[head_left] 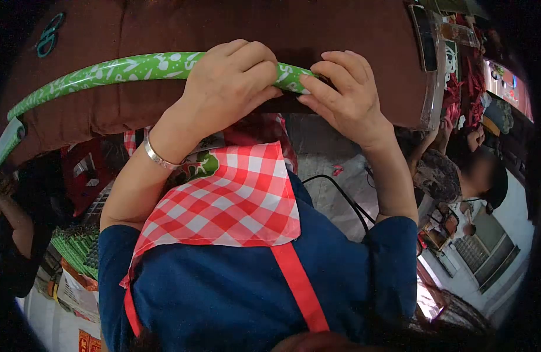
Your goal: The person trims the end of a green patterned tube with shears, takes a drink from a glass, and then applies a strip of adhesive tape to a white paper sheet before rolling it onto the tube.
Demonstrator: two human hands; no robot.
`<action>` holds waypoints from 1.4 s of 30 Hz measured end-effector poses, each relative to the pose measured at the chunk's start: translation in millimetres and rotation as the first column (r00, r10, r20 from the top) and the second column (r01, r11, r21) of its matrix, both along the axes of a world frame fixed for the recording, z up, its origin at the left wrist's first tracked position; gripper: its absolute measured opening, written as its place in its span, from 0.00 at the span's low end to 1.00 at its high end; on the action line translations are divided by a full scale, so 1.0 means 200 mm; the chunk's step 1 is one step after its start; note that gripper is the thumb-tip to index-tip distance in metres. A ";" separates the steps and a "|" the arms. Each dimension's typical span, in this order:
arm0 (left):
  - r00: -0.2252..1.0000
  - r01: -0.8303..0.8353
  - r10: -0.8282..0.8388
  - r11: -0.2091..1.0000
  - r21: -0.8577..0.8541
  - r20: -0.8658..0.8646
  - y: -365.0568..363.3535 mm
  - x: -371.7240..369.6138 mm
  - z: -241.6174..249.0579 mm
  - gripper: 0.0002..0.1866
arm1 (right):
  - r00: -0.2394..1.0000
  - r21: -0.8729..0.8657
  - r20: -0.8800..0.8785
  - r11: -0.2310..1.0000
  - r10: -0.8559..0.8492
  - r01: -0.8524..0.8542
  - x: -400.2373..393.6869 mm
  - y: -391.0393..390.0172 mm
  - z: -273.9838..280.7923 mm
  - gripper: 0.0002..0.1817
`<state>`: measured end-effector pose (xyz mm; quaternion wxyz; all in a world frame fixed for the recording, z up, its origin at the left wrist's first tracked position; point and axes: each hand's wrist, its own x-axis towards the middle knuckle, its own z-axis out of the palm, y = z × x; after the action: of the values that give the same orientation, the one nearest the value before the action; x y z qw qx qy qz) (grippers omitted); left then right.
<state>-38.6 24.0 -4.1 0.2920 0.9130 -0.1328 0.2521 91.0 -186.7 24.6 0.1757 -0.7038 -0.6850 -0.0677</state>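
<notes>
A long green strip with white printed shapes [118, 69], glossy and narrow, curves across the near side of the brown-covered table [223, 23]. My left hand [229, 79], with a bracelet at the wrist, is closed over the strip close to its right end. At that right end, my right hand [344, 94] pinches the tip between thumb and fingers. A short piece of the strip shows between my two hands. The strip's far left part bends down over the table's left edge. What my curled fingers cover is hidden.
Teal-handled scissors [49, 35] lie at the table's far left. A dark phone [423, 38] lies at the right edge beside clear tape. A red-and-white checked apron [229, 199] hangs below my hands. Another person [458, 176] sits at the right; someone's arm [15, 217] shows at the left.
</notes>
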 end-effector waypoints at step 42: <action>1.000 0.009 -0.009 1.000 -0.017 0.018 0.01 0.00 0.00 0.16 | 1.000 0.051 0.007 0.999 0.009 -0.010 -0.01 0.00 -0.01 0.23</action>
<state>-39.1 25.5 -3.9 0.2995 0.9075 -0.1375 0.2603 88.3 -187.0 21.8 0.1917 -0.6956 -0.6870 -0.0868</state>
